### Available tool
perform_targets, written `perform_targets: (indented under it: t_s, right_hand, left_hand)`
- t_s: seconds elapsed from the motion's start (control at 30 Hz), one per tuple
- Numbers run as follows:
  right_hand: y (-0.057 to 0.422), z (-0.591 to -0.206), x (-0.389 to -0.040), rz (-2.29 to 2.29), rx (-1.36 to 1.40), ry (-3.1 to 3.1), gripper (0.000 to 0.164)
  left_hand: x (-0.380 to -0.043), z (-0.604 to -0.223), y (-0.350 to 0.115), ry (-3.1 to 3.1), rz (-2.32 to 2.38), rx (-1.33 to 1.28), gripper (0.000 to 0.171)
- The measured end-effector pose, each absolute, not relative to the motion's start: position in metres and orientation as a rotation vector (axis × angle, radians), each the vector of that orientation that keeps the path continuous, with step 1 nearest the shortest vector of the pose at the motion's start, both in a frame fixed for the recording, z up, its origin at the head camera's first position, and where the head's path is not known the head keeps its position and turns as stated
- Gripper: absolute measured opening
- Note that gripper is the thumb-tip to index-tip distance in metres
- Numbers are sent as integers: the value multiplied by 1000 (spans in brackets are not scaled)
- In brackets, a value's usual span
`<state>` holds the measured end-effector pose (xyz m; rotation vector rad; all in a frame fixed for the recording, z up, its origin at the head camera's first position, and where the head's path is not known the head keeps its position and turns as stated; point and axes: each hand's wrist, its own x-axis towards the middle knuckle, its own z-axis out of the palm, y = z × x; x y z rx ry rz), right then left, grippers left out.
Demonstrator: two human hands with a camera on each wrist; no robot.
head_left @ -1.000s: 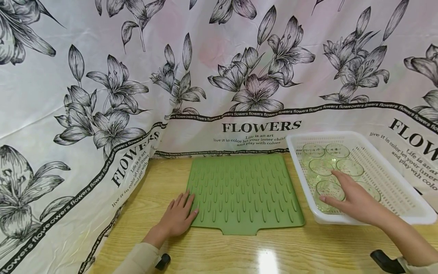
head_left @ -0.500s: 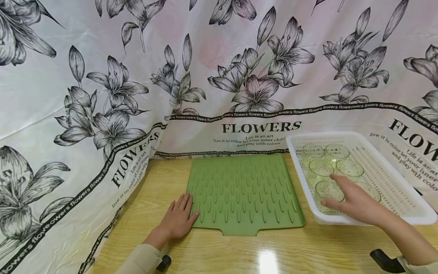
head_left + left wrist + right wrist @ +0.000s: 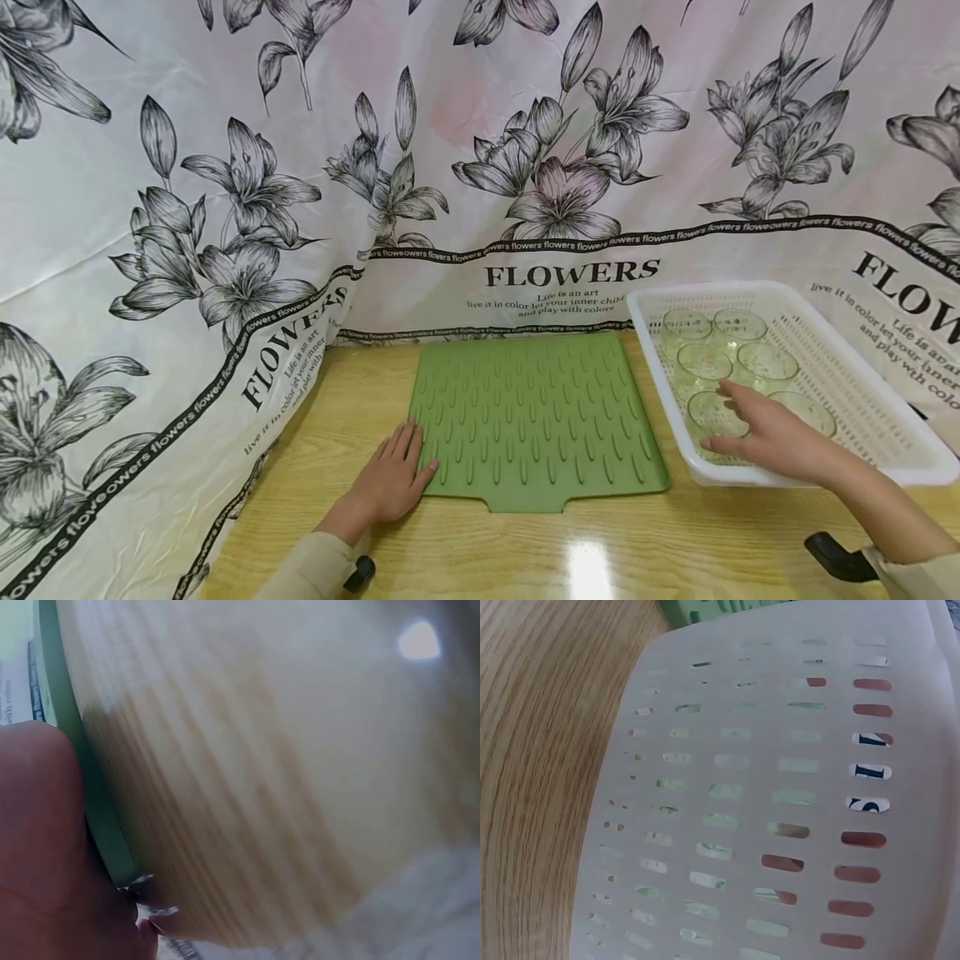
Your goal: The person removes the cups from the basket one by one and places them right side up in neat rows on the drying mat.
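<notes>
Sitting in the right part of the head view, at the near left of a white slotted basket (image 3: 900,477), the front-left glass (image 3: 708,414) had the right hand (image 3: 783,437) over its near right side. The thumb and forefinger were spread wide about its rim, one toward the near side and one toward the far; whether they were pressed to the glass I could not tell, and the other fingers were mostly hidden. The other five glasses (image 3: 705,362) stood close by in the same basket, one of them partly behind the hand. Judging by that, the work looked barely begun: all six glasses in sight were inside the basket, and lifting the first was not yet done. The right wrist view showed mostly the basket's wall, with skin visible through its upper slots. At the middle of the head view lay a green ribbed mat (image 3: 525,417), and at its lower left edge the left hand (image 3: 386,483) rested palm down, fingers extended, gripping nothing. Both mat and basket were on a wood-grain table (image 3: 465,558), with a flower-printed cloth (image 3: 570,200) filling the upper frame.
</notes>
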<state>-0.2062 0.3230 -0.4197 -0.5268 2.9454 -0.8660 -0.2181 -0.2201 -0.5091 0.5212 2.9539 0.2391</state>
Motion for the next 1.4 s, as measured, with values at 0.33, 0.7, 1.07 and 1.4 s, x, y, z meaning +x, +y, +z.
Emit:
perform_targets:
  t_s: [0.33,0.7,1.07,1.4]
  right_hand:
    - [326,-419,-206,-886,-455,2874,99]
    - [328,-424,-208,-908,-431,2861,91]
    - [327,-424,-207,-913,-427,2876,82]
    - [327,-421,-205,-956,-411,2876,80]
  left_hand:
    - [-220,-510,-219,2938,192,508,75]
    - [-218,-507,-219,2942,192,508,77]
    - [-220,-513,-220,2941,178,507,75]
    - [-221,-515,-221,2959,173,513,78]
